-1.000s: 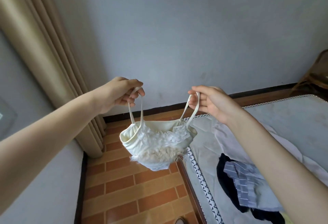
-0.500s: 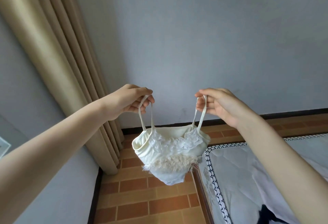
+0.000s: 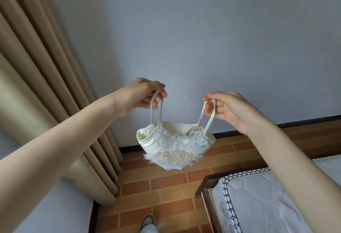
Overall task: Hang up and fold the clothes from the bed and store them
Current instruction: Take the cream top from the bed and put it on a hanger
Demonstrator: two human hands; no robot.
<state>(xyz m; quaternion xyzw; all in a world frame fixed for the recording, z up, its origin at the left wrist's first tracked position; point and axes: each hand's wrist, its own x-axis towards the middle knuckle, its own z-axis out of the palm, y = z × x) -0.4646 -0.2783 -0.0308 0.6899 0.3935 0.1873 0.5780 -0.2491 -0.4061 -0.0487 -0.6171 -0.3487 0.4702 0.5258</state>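
Left hand: the left hand [image 3: 140,95] is raised in front of the grey wall, fingers curled round the left strap loop of a small cream ribbed camisole top with white lace trim and a fluffy hem [image 3: 173,147], pinching it between thumb and fingertips.
Right hand: the right hand [image 3: 227,108] is held at about the same height, a little lower, with its fingers hooked through the other strap loop and gripping it.
Camisole: it hangs in the air between the two hands, straps taut, its body sagging below them (a tiny bow shows at the lower right of the hem); it touches nothing else and is over the floor, off the near corner of the bed.
Bed: a white quilted mattress with a dark patterned border [image 3: 258,201] lies in a dark wooden frame [image 3: 207,192] at the lower right; only its corner is seen.
Floor: orange-brown brick-pattern tiles [image 3: 166,186] run beneath the camisole to a dark skirting board.
Curtain: a beige pleated curtain [image 3: 46,85] hangs along the left side, reaching the floor.
Foot: a shoe tip and pale trouser leg [image 3: 148,224] show at the bottom edge.
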